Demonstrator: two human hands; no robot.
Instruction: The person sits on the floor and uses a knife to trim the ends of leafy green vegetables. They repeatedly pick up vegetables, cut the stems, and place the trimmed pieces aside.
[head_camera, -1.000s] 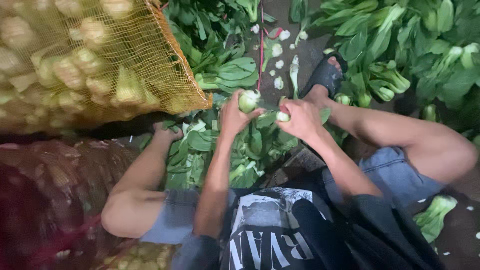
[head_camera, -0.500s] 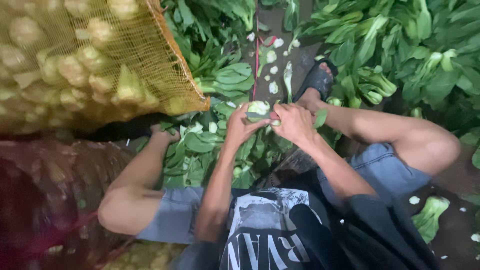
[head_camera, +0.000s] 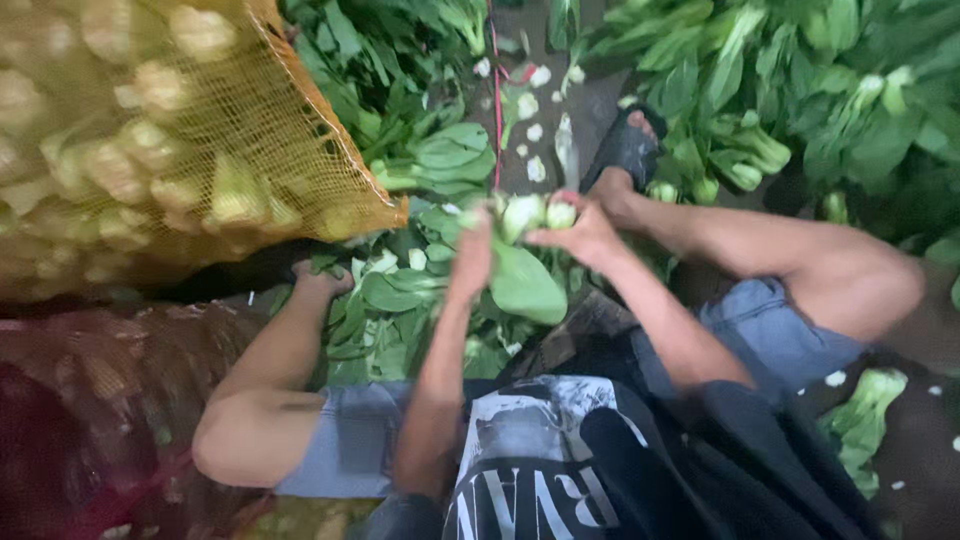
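Both hands clamp one pale green vegetable (head_camera: 528, 214): left hand (head_camera: 472, 252) steadies, right hand (head_camera: 580, 232) at its end (blurred). Keep the grip firm, over the floor's leaf pile (head_camera: 400, 310).

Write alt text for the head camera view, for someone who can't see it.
Seen from above, a seated person's left hand and right hand hold a pale green leafy vegetable between their knees. Cut leaves cover the ground, with a filled orange mesh sack at left and a black sandal ahead.

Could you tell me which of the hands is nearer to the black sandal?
The right hand: it sits just below the black sandal. The left hand is farther off, across the leafy vegetable both hands grip.
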